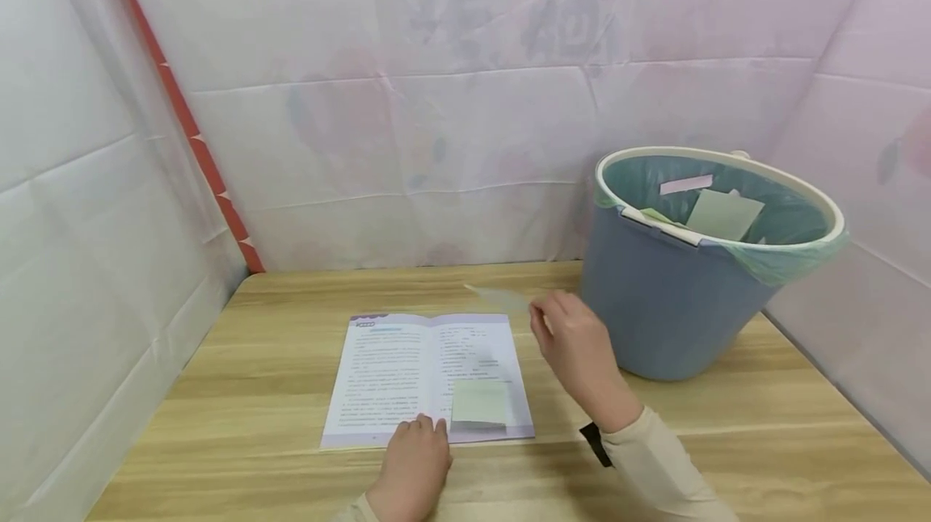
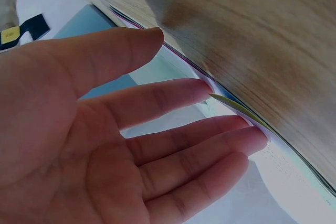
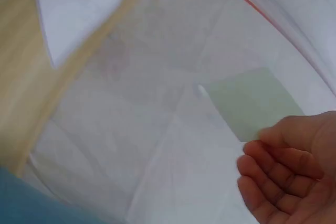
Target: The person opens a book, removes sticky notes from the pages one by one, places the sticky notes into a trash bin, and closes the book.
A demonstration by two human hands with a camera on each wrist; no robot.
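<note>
An open booklet (image 1: pixel 385 385) lies on the wooden table, printed text on both pages. On its right page, near the bottom, sits a pale green sticky note (image 1: pixel 480 402). My left hand (image 1: pixel 414 465) rests at the booklet's lower edge by the spine; in the left wrist view its fingers (image 2: pixel 168 98) are stretched out, tips on the page edge. Up and to the right of the booklet, my right hand (image 1: pixel 578 348) pinches a loose pale green sticky note (image 3: pixel 254 103) by one corner, between thumb and forefinger. That note is held in the air, blurred in the head view.
A blue bin (image 1: pixel 669 304) with a white rim and a green liner (image 1: pixel 793 259) stands on the table at the right. Inside are a green note (image 1: pixel 726 213) and a pink strip (image 1: pixel 686 184). Pale fabric walls (image 1: pixel 436 142) enclose the table (image 1: pixel 240 393).
</note>
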